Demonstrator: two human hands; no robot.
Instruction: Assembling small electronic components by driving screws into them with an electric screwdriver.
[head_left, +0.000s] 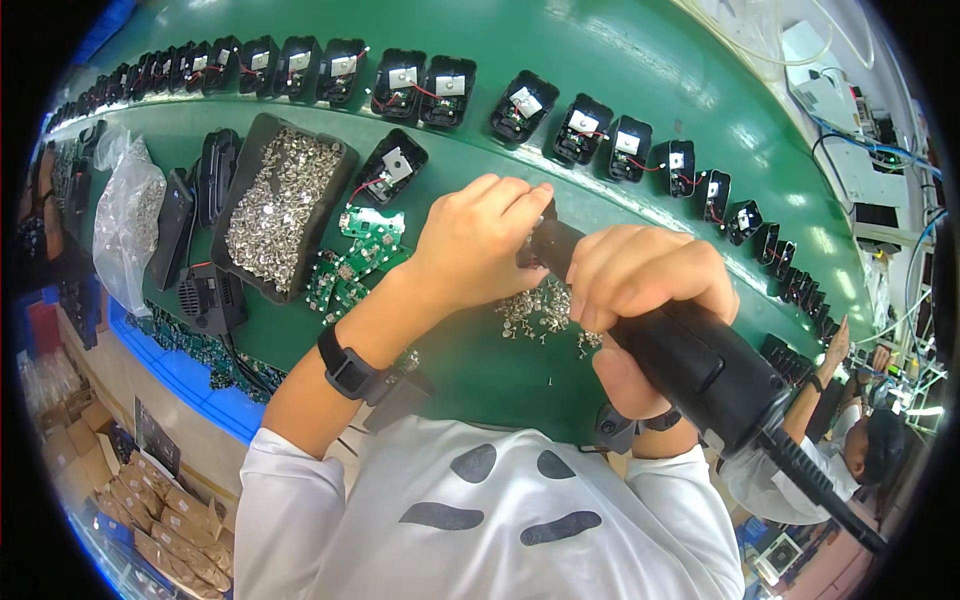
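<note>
My right hand [655,295] is wrapped around a black corded electric screwdriver [700,365], its cord running off to the lower right. The tool's nose points left, to the fingers of my left hand [480,240]. That hand is closed, fingertips pinched at the tool's tip; whatever they hold is hidden behind the fingers. Loose silver screws [540,308] lie in a small pile on the green table below both hands. Left of my left wrist lie several green circuit boards [350,265]. Just beyond them sits a black housing [390,167] with a metal plate and red wire.
A black bin [345,165] full of screws stands at the left, beside a clear plastic bag [130,225] and black plastic parts [212,300]. Along the far side runs a long row of black housings [448,90]. Another person [815,450] works at the right.
</note>
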